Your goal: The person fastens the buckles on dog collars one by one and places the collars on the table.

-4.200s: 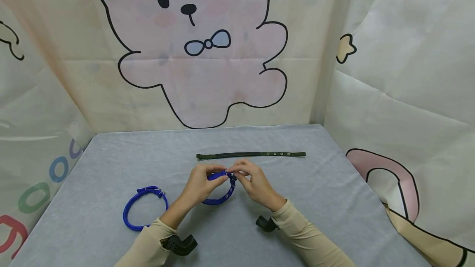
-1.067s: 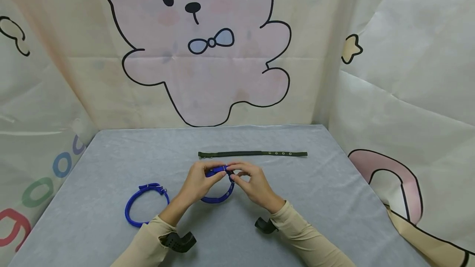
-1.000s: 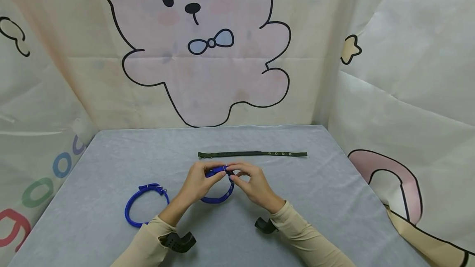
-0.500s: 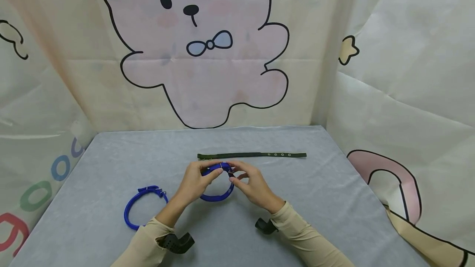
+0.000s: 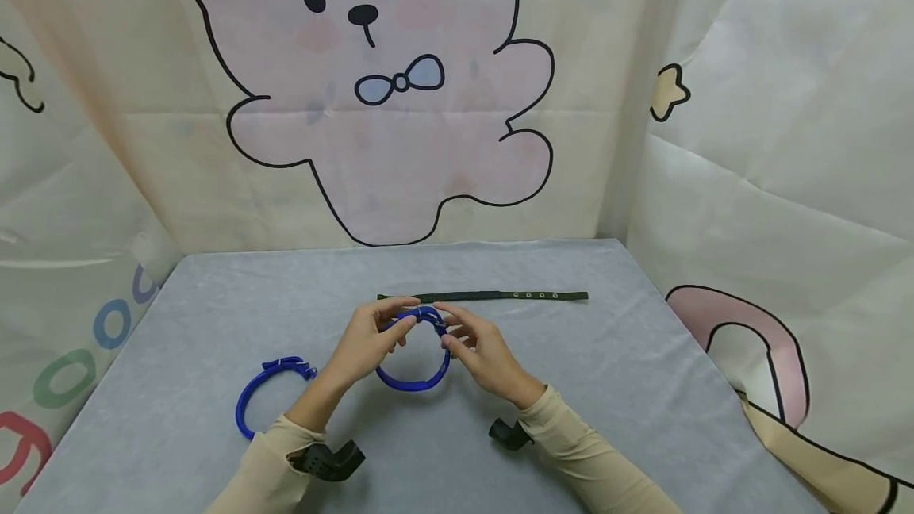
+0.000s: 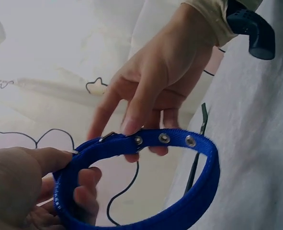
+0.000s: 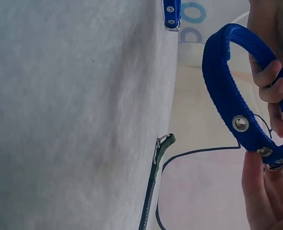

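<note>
Both hands hold a blue collar (image 5: 412, 386) up above the table, its strap forming a buckled loop. My left hand (image 5: 366, 343) pinches the upper left of the loop between thumb and fingers. At the upper right, beside the metal buckle, my right hand (image 5: 485, 351) pinches the strap with thumb and fingertips. Metal eyelets (image 6: 164, 138) line the strap in the left wrist view. In the right wrist view the buckle (image 7: 280, 165) is partly hidden by fingers.
Another blue collar (image 5: 246, 399), also looped, lies left of the left forearm, which covers part of it. A dark green collar (image 5: 464, 297) lies straight behind the hands on the grey table cloth (image 5: 571, 387). Printed fabric walls (image 5: 771, 205) enclose the table.
My left hand has moved left, away from the right hand, and its grip has shifted along the strap. The held collar now shows as a rounder loop. The other collars have stayed put.
</note>
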A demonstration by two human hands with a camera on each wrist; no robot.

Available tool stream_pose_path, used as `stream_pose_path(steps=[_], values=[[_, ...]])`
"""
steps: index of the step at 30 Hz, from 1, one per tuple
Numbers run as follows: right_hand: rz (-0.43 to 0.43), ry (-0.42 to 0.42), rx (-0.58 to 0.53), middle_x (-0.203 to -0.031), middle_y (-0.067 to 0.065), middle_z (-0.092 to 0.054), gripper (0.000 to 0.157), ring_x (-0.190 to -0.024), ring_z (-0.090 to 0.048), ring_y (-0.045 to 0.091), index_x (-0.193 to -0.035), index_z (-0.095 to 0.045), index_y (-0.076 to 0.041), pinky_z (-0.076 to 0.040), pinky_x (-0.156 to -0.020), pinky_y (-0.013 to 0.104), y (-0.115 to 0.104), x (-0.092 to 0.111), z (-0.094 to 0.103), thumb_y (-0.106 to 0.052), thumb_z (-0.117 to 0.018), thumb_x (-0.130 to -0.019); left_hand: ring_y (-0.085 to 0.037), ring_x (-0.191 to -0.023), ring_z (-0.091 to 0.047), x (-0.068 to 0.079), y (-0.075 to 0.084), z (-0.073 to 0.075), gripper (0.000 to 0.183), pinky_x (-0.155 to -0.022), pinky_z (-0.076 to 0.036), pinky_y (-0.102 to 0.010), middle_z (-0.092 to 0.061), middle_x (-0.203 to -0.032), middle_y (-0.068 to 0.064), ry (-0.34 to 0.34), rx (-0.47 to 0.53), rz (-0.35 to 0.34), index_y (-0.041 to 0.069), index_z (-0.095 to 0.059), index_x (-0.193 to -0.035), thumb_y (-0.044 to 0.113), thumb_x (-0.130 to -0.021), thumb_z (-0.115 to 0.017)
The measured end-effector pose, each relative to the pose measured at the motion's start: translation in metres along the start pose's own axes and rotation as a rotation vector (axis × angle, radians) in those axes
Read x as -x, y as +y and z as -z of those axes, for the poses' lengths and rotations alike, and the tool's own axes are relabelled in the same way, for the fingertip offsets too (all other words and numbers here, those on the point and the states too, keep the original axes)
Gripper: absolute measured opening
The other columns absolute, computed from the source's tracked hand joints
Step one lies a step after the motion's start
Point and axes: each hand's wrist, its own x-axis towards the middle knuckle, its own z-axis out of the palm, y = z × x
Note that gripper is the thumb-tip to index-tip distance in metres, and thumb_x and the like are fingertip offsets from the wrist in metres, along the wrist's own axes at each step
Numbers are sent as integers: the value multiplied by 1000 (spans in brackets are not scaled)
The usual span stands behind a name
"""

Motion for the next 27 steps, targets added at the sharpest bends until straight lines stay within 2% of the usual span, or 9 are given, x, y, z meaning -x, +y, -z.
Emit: stream_pose_path(steps=[3, 5, 10, 13, 17, 20, 27], values=[[-19, -11, -75, -123, 25, -65, 47, -92, -72, 36, -150, -48, -9, -60, -73, 28, -1, -2, 0, -10, -57, -103, -13, -68, -64, -1, 1, 8, 34, -60, -54, -26, -73, -103, -19, -40, -25, 6, 3, -64, -132, 18, -102, -62], [-30, -18, -127, -120, 28, -65, 47, -89, -71, 40, -150, -48, -7, -61, -71, 32, -1, -3, 0, -8, -56, -104, -14, -72, -66, -1, 1, 14, 34, -64, -56, -27, -73, -105, -20, -73, -45, 3, 2, -64, -133, 17, -102, -62], [-46, -33, -239, -113, 34, -65, 46, -81, -71, 27, -149, -48, -3, -62, -67, 39, 0, -5, -3, -6, -56, -103, -16, -84, -67, 2, 3, 32, 37, -68, -54, -30, -72, -108, -18, -153, -141, 9, 3, -62, -136, 14, -101, -61], [-72, -54, -303, -113, 38, -63, 46, -81, -72, 26, -148, -48, -2, -62, -67, 38, 1, -5, -6, -5, -56, -103, -18, -87, -69, 3, 3, 41, 38, -67, -53, -29, -71, -119, -19, -194, -196, 11, 4, -62, -138, 12, -101, -62], [-110, -102, -362, -120, 41, -60, 49, -88, -72, 40, -149, -45, 2, -62, -72, 35, 3, -5, -12, -4, -57, -102, -21, -90, -71, 6, -1, 50, 38, -66, -55, -28, -66, -131, -24, -236, -227, 6, 1, -61, -137, 7, -100, -62], [-137, -135, -384, -130, 37, -59, 50, -99, -69, 49, -150, -45, 0, -62, -77, 33, 3, -3, -14, -4, -58, -102, -23, -91, -72, 9, -3, 55, 38, -67, -57, -27, -65, -131, -26, -243, -242, 13, 1, -62, -136, 6, -99, -62], [-164, -218, -440, -147, 30, -51, 54, -118, -61, 53, -153, -43, -4, -60, -85, 32, 1, -3, -19, -4, -59, -101, -31, -99, -72, 12, -6, 66, 37, -70, -57, -27, -68, -129, -23, -256, -292, 47, 3, -64, -135, 4, -98, -62]])
